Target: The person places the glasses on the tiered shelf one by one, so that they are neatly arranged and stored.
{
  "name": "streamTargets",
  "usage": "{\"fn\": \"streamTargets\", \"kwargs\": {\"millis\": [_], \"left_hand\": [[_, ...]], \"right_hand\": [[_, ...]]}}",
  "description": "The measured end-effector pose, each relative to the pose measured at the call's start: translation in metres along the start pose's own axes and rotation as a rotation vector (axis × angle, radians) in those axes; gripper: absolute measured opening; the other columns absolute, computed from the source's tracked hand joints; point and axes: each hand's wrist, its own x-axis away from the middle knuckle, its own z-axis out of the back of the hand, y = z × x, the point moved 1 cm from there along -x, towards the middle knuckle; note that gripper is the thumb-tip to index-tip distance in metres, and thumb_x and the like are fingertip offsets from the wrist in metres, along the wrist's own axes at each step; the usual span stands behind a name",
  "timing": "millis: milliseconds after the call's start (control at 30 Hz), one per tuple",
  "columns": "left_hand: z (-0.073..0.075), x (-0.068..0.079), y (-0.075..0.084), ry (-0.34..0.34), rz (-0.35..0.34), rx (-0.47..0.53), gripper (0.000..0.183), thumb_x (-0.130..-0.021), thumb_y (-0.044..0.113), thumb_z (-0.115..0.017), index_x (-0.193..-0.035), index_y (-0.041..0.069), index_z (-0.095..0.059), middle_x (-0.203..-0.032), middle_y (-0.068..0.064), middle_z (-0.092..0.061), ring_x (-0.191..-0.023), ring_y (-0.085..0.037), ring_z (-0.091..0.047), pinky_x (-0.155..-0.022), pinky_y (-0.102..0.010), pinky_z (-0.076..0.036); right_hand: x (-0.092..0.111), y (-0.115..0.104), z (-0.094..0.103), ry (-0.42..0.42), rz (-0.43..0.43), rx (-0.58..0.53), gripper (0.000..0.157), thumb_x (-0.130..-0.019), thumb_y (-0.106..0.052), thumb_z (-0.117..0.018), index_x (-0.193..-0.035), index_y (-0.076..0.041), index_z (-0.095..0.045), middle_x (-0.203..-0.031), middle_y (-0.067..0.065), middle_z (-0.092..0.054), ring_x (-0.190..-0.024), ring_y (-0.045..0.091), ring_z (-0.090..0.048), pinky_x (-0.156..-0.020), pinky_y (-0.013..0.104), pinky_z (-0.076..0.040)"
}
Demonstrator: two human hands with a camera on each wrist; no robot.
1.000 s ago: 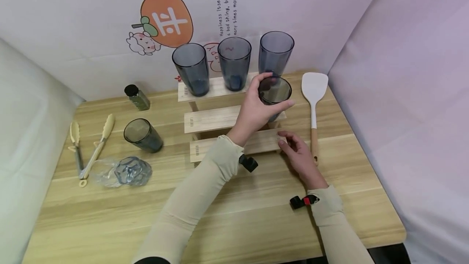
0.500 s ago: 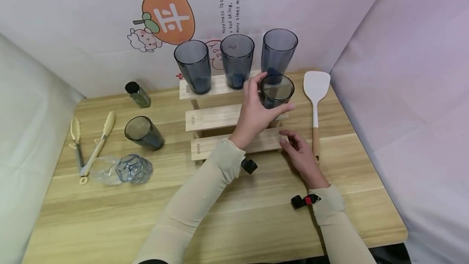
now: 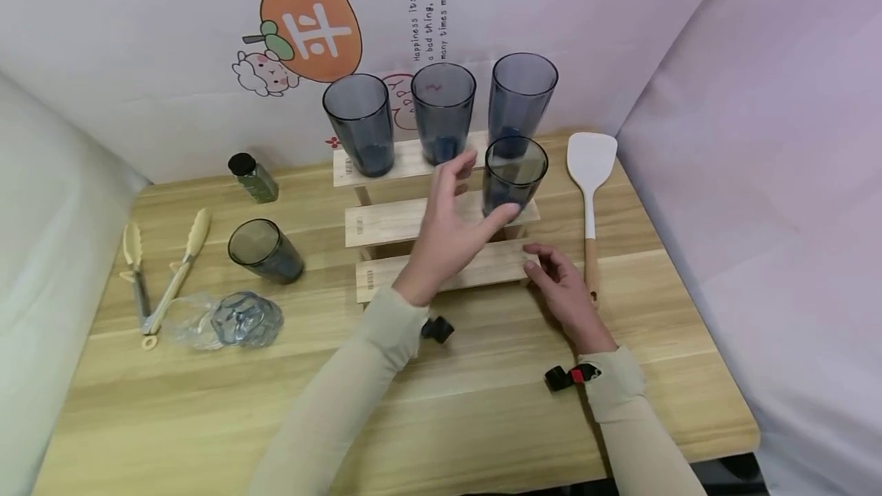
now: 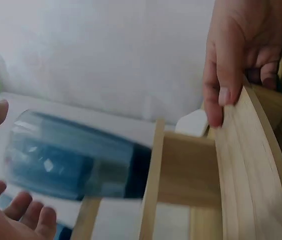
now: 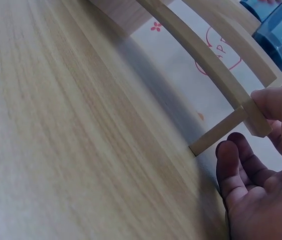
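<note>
Head view: the left hand (image 3: 444, 239), its grip wide, hangs just beside a glass (image 3: 513, 177) upright on the wooden rack's (image 3: 386, 224) middle tier; left wrist: its fingers (image 4: 18, 205) are apart from that glass; right wrist: the right hand (image 5: 273, 197) pinches the lowest tier's (image 5: 210, 68) end.

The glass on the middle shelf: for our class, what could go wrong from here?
The left hand is spread close beside the glass, so it might knock it over. The glass stands toward the right end of the middle shelf, so a nudge could send it off. The right hand holds the end of the bottom shelf; a tug might shift the wooden rack and topple the three glasses on top.
</note>
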Motion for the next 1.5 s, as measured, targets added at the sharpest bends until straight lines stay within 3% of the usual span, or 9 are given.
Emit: {"fn": "streamTargets", "kwargs": {"millis": [133, 333, 500, 700, 833, 1067, 1200, 1333, 1500], "left_hand": [[0.044, 0.031, -0.002, 0.088, -0.109, -0.019, 0.044, -0.093, 0.02, -0.077, -0.133, 0.012, -0.061, -0.129, 0.0, -0.058, -0.118, -0.018, -0.052, -0.097, -0.046, -0.046], [0.115, 0.077, -0.02, 0.397, -0.168, -0.12, 0.017, -0.09, 0.003, -0.074, -0.106, -0.002, -0.071, -0.104, -0.013, -0.067, -0.1, -0.025, -0.058, -0.086, -0.04, -0.047], [0.18, 0.103, -0.035, 0.539, 0.097, -0.375, 0.032, -0.091, 0.011, -0.077, -0.12, 0.0, -0.066, -0.117, -0.018, -0.059, -0.111, -0.026, -0.05, -0.096, -0.041, -0.039], [0.227, 0.101, -0.044, 0.318, 0.441, -0.591, 0.078, -0.093, 0.042, -0.073, -0.152, 0.004, -0.039, -0.145, -0.028, -0.036, -0.134, -0.043, -0.033, -0.106, -0.061, -0.029], [0.235, 0.095, -0.056, 0.177, 0.507, -0.618, 0.09, -0.094, 0.047, -0.069, -0.158, 0.001, -0.025, -0.152, -0.03, -0.031, -0.137, -0.048, -0.032, -0.107, -0.064, -0.029], [0.229, 0.101, -0.061, 0.156, 0.496, -0.622, 0.087, -0.095, 0.04, -0.07, -0.156, -0.004, -0.026, -0.144, -0.031, -0.036, -0.129, -0.047, -0.038, -0.101, -0.062, -0.035], [0.216, 0.111, -0.057, 0.127, 0.472, -0.54, 0.09, -0.095, 0.036, -0.072, -0.157, -0.004, -0.021, -0.149, -0.03, -0.033, -0.133, -0.047, -0.037, -0.105, -0.061, -0.034], [0.199, 0.122, -0.056, 0.185, 0.477, -0.42, 0.095, -0.094, 0.034, -0.075, -0.16, 0.0, -0.015, -0.158, -0.024, -0.025, -0.142, -0.042, -0.029, -0.113, -0.057, -0.028], [0.18, 0.13, -0.062, 0.4, 0.517, -0.286, 0.104, -0.085, 0.039, -0.083, -0.16, 0.007, -0.017, -0.161, -0.012, -0.024, -0.146, -0.027, -0.026, -0.117, -0.046, -0.023]], "right_hand": [[-0.002, 0.002, -0.001, -0.003, 0.016, -0.001, 0.038, -0.105, -0.02, -0.06, -0.14, -0.004, -0.058, -0.14, 0.014, -0.054, -0.111, 0.019, -0.051, -0.086, 0.022, -0.044], [0.003, -0.015, -0.003, -0.006, 0.039, 0.005, 0.036, -0.105, -0.013, -0.058, -0.137, 0.004, -0.056, -0.143, 0.017, -0.053, -0.124, 0.017, -0.05, -0.09, 0.02, -0.043], [0.0, -0.003, -0.002, 0.002, 0.037, 0.002, 0.038, -0.105, -0.019, -0.059, -0.138, -0.001, -0.057, -0.144, 0.013, -0.053, -0.126, 0.016, -0.049, -0.09, 0.02, -0.043], [-0.001, 0.009, 0.002, 0.038, 0.03, -0.004, 0.04, -0.104, -0.026, -0.061, -0.138, -0.006, -0.059, -0.144, 0.01, -0.054, -0.127, 0.016, -0.048, -0.094, 0.019, -0.042], [0.0, 0.008, 0.001, 0.044, 0.03, -0.012, 0.039, -0.104, -0.025, -0.062, -0.137, -0.005, -0.059, -0.143, 0.01, -0.054, -0.126, 0.016, -0.048, -0.092, 0.019, -0.043], [-0.001, 0.007, -0.001, 0.02, 0.035, -0.013, 0.039, -0.104, -0.025, -0.061, -0.137, -0.004, -0.059, -0.144, 0.011, -0.053, -0.127, 0.016, -0.049, -0.094, 0.019, -0.043], [-0.001, 0.009, -0.001, 0.033, 0.03, -0.001, 0.039, -0.104, -0.024, -0.061, -0.137, -0.004, -0.059, -0.142, 0.011, -0.055, -0.125, 0.015, -0.05, -0.092, 0.019, -0.043], [-0.003, 0.009, -0.001, 0.032, 0.033, 0.0, 0.039, -0.104, -0.025, -0.061, -0.136, -0.003, -0.059, -0.141, 0.011, -0.056, -0.12, 0.016, -0.051, -0.088, 0.02, -0.044], [-0.005, 0.009, -0.002, 0.032, 0.037, -0.008, 0.038, -0.104, -0.024, -0.062, -0.135, -0.003, -0.06, -0.14, 0.011, -0.056, -0.116, 0.017, -0.052, -0.086, 0.02, -0.045]]}}
